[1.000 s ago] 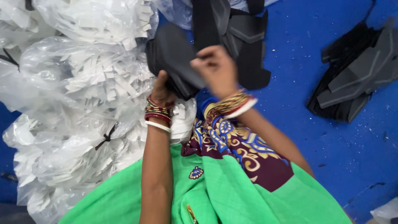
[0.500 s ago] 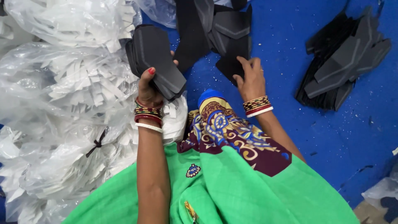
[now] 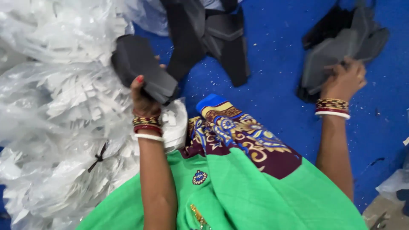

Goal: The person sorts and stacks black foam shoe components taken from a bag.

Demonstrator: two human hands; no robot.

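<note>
Bags hold white strips; left hand grips black stack, right hand grips dark pile.

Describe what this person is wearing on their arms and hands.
Both forearms are bare, no sleeves in view. Each wrist carries a stack of bangles: gold-patterned, then red, then one white band nearest the elbow. The left hand has red polish on the thumbnail. The right hand shows no rings that can be made out.
</note>
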